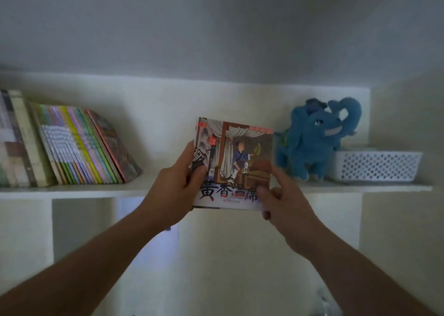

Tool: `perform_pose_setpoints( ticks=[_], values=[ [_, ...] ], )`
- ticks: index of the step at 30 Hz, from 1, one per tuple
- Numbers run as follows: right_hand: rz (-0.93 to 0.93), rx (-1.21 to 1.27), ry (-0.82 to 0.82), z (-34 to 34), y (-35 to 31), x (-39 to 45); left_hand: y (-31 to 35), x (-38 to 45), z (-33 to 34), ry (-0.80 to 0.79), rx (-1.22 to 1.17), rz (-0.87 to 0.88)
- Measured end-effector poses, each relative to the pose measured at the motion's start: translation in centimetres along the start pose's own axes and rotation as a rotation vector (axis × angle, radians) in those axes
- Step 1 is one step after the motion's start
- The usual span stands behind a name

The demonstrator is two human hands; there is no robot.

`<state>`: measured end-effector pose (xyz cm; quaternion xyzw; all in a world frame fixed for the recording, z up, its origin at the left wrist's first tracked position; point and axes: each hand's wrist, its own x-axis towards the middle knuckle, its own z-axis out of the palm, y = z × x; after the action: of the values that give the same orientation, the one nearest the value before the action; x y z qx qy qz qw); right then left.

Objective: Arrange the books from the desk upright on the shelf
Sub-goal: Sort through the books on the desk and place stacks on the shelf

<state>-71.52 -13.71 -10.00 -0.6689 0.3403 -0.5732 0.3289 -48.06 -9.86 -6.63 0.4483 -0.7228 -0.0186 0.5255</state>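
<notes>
I hold the book (234,162) upright before the shelf (72,192), cover toward me; my left hand (174,191) grips its left edge, my right hand (286,201) pinches its lower right corner.

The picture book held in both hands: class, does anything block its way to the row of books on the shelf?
Nothing visible does. The picture book, gripped by the left hand and right hand, faces a bare stretch of shelf right of the leaning row of books. The blue elephant and white basket stand to the right.
</notes>
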Motion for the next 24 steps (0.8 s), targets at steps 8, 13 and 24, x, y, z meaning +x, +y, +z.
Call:
perform_pose_setpoints(
  ticks=[8,13,24],
  values=[
    [0.136,-0.297,-0.046,3.2,-1.6,12.8,-6.6,10.6,-2.4,-0.049,0.311,-0.157],
    [0.154,-0.397,0.106,3.9,0.9,14.8,-11.7,12.5,-0.5,-0.039,0.193,-0.316],
    [-0.159,-0.911,0.093,3.0,3.4,15.1,-11.8,12.6,1.4,-0.332,0.152,-0.218]
  ],
)
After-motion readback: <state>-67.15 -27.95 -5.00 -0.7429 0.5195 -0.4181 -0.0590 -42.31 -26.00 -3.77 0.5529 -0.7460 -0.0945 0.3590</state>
